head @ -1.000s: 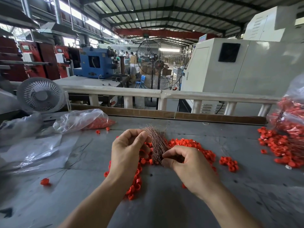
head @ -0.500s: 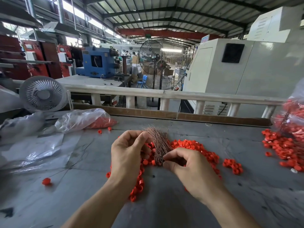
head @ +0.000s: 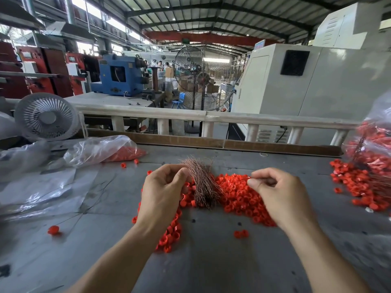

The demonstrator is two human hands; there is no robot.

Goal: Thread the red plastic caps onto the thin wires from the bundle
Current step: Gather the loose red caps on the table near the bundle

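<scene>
Head view, right hand (head: 283,193) now apart from wire bundle (head: 201,182), left hand (head: 163,191) gripping it.

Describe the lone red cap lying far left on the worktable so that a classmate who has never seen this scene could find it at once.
Start at the white desk fan at the grey worktable's far left edge, then come straight down past the crumpled clear plastic sheet toward the near edge. There lies the lone red cap. Unlike the heaped caps by the hands, it lies alone, with a thin dark wire running off from it.
</scene>
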